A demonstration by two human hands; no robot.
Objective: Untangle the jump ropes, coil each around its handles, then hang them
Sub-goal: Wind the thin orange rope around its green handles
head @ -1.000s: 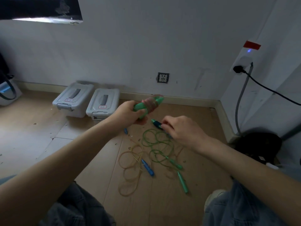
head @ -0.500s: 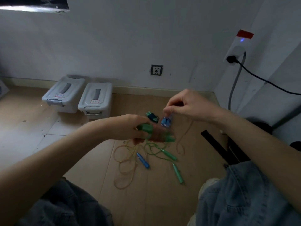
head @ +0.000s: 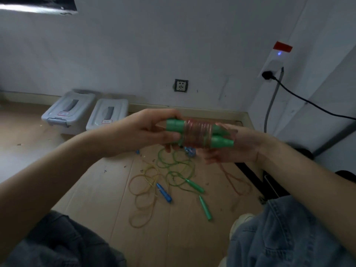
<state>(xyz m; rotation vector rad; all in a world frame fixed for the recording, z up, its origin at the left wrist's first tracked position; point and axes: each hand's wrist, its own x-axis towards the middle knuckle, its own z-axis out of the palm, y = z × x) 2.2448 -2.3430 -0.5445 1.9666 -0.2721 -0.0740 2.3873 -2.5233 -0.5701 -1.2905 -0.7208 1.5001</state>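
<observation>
Head view, looking down toward the floor [head: 107,199]. Left hand [head: 152,132] is gripping the pair of green handles [head: 200,134] at their blunt end, fingers curled around them. A reddish rope [head: 198,132] is lying wound in close turns around the middle of these handles. Right hand [head: 231,147] is sitting at the pointed end of the handles, partly hidden behind them, its palm turned up; whether its fingers are closing on anything cannot be told. A loose length of the reddish rope is hanging below the right hand and looping on the floor. Below the held handles, a tangle of green rope [head: 173,166] and yellow rope [head: 142,191] is lying on the floor. A blue handle [head: 164,192] is resting within the yellow loops, and two more green handles [head: 194,186] are lying just to the right of it, one nearer the person's knees [head: 205,207]. A small blue object [head: 189,151] is showing just beneath the held handles, too blurred to identify. Two grey storage boxes [head: 86,112] are standing against the wall [head: 173,45], to the left of the held handles. A wall socket [head: 181,85] is sitting above the held handles.
</observation>
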